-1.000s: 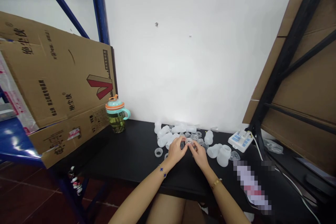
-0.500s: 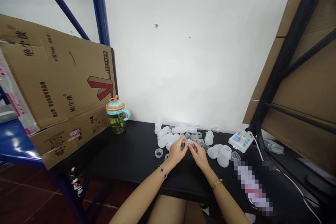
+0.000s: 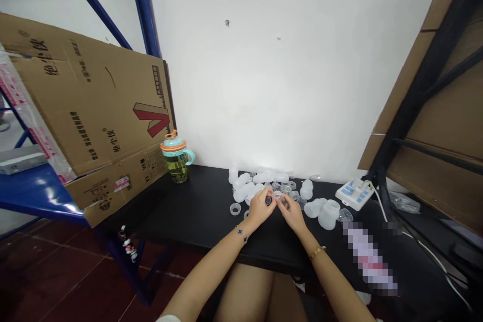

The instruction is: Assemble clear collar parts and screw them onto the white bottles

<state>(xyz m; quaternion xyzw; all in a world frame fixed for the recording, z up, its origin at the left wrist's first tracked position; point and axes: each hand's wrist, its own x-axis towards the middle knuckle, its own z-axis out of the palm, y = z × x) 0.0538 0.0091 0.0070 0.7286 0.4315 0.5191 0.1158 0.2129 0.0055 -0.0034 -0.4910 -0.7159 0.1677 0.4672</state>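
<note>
1. Now your left hand (image 3: 258, 209) and right hand (image 3: 292, 211) are pinching a clear ring (image 3: 278, 194) over the bench (image 3: 196, 211), between its front and back edges.
2. If you're squeezing unevenly, it could be slipping.

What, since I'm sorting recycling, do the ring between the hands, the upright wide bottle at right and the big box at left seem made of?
Ring: probably clear, smooth plastic; it looks translucent. Bottle: milky, satin plastic by its soft sheen, though silicone is possible. Box: matt cardboard, judging by its brown, printed, creased panels.
</note>
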